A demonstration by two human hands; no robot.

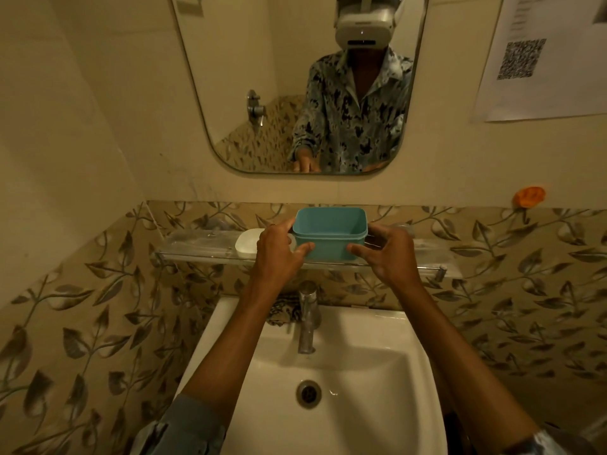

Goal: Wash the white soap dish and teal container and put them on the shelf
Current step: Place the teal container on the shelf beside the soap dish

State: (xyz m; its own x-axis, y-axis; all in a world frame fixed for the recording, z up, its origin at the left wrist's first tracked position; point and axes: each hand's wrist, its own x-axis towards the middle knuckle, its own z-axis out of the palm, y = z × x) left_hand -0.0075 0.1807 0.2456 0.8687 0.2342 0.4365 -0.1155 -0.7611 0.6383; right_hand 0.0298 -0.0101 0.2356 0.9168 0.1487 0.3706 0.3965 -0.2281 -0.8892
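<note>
Here, one teal container [329, 234] is standing upright on the glass shelf [197, 247], and one white soap dish [249, 242] is lying just left of it. Two hands are flanking the container: the left hand [279, 251] and right hand [387, 252], fingers spread, thumbs touching its front wall without closing around it.

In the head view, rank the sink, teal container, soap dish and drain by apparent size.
1. Sink
2. Teal container
3. White soap dish, partly hidden by the left hand, and drain: too close to rank.
</note>
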